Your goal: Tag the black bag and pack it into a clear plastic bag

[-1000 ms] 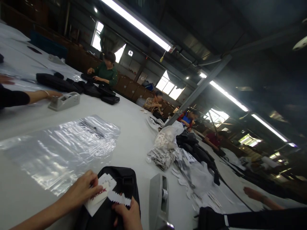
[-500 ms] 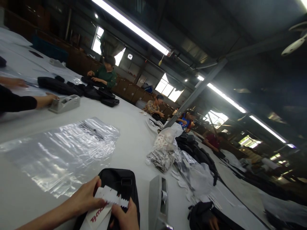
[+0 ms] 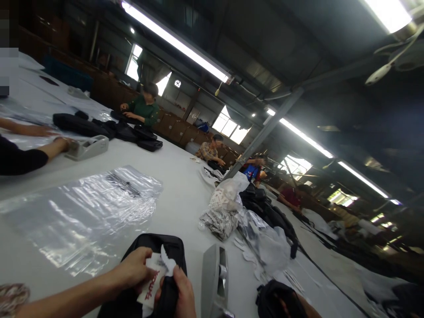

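At the bottom of the head view my left hand (image 3: 134, 269) pinches a white paper tag with red lettering (image 3: 151, 282) against a black bag (image 3: 155, 247) lying on the white table (image 3: 185, 194). My right hand (image 3: 180, 293) grips the same tag from the right, its thumb on a small jagged white piece (image 3: 167, 263) at the tag's top. The bag's lower part is hidden under both hands.
A grey tape dispenser (image 3: 213, 280) stands just right of my hands. Clear plastic bags (image 3: 86, 212) lie to the left. Bagged tags and black bags (image 3: 245, 212) pile at centre right. Another person's arms (image 3: 36, 150) reach to a second dispenser (image 3: 88, 147). Several seated people work further along.
The tag has turned more upright between my hands and the jagged piece has bunched at its top. The camera has shifted slightly; a neighbour's hand on a black bag shows at bottom right.
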Action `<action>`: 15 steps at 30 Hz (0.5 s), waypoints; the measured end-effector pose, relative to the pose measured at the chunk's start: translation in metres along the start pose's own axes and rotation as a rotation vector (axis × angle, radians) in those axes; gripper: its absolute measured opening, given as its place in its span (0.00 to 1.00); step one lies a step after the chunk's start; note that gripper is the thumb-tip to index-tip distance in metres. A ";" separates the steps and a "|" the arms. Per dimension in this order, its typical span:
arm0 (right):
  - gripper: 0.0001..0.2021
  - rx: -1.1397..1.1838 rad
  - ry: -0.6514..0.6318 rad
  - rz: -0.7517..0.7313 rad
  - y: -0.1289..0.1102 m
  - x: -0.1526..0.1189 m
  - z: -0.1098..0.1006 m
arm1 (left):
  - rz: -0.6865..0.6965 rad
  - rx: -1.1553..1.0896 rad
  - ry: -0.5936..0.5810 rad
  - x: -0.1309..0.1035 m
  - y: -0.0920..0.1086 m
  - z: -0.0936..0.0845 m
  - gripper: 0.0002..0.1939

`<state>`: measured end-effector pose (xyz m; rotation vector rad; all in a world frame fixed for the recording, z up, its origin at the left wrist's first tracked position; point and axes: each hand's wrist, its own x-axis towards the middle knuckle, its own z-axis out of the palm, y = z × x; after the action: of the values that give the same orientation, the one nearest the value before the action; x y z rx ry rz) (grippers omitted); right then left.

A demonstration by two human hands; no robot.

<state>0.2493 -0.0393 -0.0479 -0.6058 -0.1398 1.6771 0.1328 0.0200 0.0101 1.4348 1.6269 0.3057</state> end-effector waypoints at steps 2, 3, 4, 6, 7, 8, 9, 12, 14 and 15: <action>0.28 0.022 -0.061 0.002 -0.002 -0.001 0.001 | -0.038 0.008 -0.024 -0.001 0.002 0.006 0.15; 0.28 0.034 -0.068 0.004 -0.004 -0.002 0.002 | -0.060 0.011 -0.038 -0.003 0.002 0.006 0.16; 0.27 0.047 -0.056 0.004 -0.006 -0.002 0.002 | -0.082 0.013 -0.052 -0.005 0.002 0.005 0.18; 0.28 0.064 -0.016 0.006 -0.009 -0.001 0.001 | -0.115 0.009 -0.065 -0.008 0.003 0.002 0.20; 0.29 0.057 -0.010 0.009 -0.008 0.000 0.001 | -0.123 0.003 -0.065 -0.008 0.003 0.000 0.20; 0.29 0.039 -0.018 0.010 -0.005 0.001 0.000 | -0.122 -0.005 -0.061 -0.006 0.005 -0.001 0.18; 0.29 0.008 -0.032 0.006 0.000 0.002 -0.001 | -0.112 -0.014 -0.052 -0.003 0.008 -0.001 0.15; 0.31 -0.155 -0.055 0.000 0.021 0.005 -0.010 | -0.061 -0.042 -0.001 0.016 0.017 -0.001 0.05; 0.31 -0.335 -0.018 -0.054 0.035 0.005 -0.020 | -0.056 -0.042 0.025 0.030 0.022 -0.002 0.02; 0.30 -0.443 0.027 -0.113 0.040 0.005 -0.027 | -0.066 -0.036 0.023 0.036 0.023 -0.004 0.03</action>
<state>0.2262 -0.0495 -0.0889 -0.9320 -0.5255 1.5341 0.1488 0.0601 0.0114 1.3518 1.6756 0.3135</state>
